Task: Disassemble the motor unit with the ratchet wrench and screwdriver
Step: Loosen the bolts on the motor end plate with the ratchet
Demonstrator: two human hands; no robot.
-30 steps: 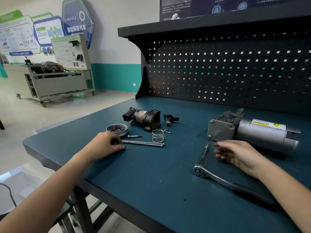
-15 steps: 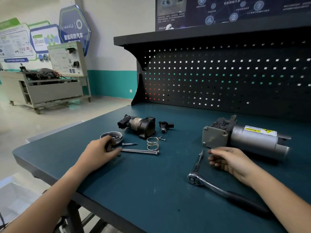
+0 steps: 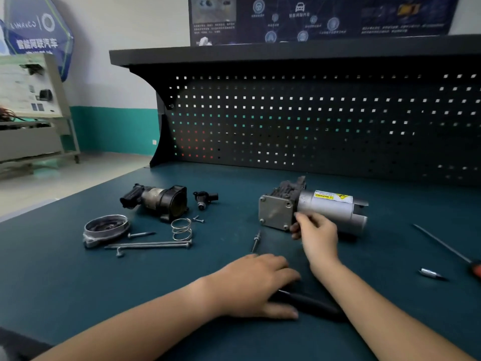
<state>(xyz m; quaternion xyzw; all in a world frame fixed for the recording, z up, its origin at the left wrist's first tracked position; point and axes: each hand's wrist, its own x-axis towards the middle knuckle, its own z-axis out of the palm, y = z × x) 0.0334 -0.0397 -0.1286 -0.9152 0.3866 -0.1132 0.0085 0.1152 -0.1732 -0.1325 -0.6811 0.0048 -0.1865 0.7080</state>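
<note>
The motor unit (image 3: 325, 208), a silver cylinder with a yellow warning label and a grey square end plate, lies on the bench's right half. My right hand (image 3: 316, 231) holds it at the plate's near corner, thumb and curled fingers against the housing. My left hand (image 3: 256, 282) rests over the head of the ratchet wrench (image 3: 312, 304), which is hidden. Only the wrench's black handle shows, between thumb and fingers. Its thin extension bar (image 3: 255, 241) sticks out beyond my knuckles. The screwdriver (image 3: 442, 247) lies at the far right, with its red handle at the frame edge.
Removed parts lie on the left of the blue bench top (image 3: 78, 282): a round metal cover (image 3: 105, 229), a black housing (image 3: 158, 200), a small black fitting (image 3: 204, 198), a spring (image 3: 181, 229), long bolts (image 3: 151, 245). A small socket bit (image 3: 430, 273) lies at right. A black pegboard (image 3: 312, 126) closes the back.
My left hand left the bolts by the round cover and moved right onto the ratchet wrench. My right hand moved up from the bench to take hold of the motor unit. The view shifted right.
</note>
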